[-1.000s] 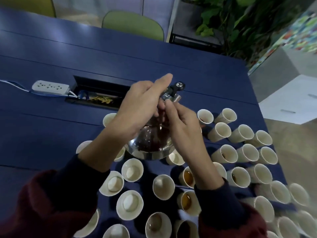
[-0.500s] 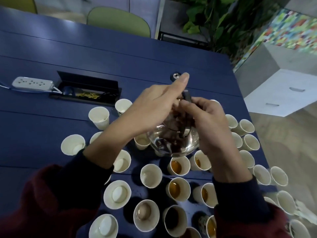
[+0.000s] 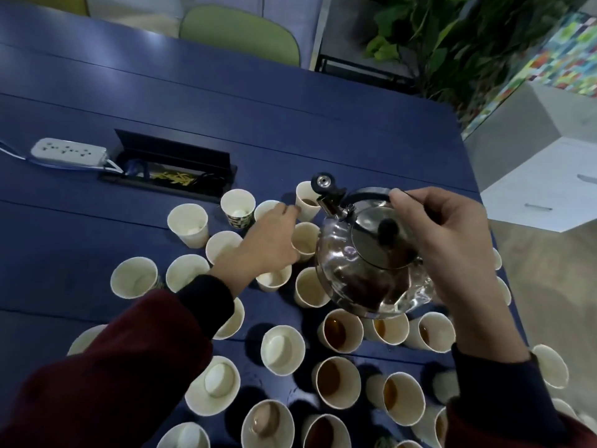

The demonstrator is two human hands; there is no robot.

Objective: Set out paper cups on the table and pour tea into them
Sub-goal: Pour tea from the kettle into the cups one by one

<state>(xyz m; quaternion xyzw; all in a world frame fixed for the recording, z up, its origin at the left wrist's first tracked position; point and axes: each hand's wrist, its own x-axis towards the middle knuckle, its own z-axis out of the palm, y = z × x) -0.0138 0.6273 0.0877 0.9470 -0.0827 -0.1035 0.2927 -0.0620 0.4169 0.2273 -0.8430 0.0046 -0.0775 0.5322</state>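
Note:
Many white paper cups stand on the blue table [image 3: 226, 101]. Those on the left, like one cup [image 3: 188, 223], look empty, and those near the front right, like another [image 3: 339, 331], hold brown tea. My right hand [image 3: 452, 240] grips the black handle of a shiny kettle [image 3: 371, 253] with dark tea in it, held above the cups. Its spout points at a far cup [image 3: 307, 198] with a little tea inside. My left hand [image 3: 265, 244] reaches flat over the middle cups, fingers stretched out toward that far cup, holding nothing.
A white power strip [image 3: 68, 151] and an open black cable box [image 3: 171, 169] lie at the left of the table. A green chair [image 3: 239, 33] stands beyond the far edge. Plants [image 3: 436, 43] and a white cabinet [image 3: 542, 189] stand to the right, past the table's edge.
My left hand has let go of the kettle top and dropped down and left among the cups. The kettle has gone from tilted to more upright, held by the right hand alone.

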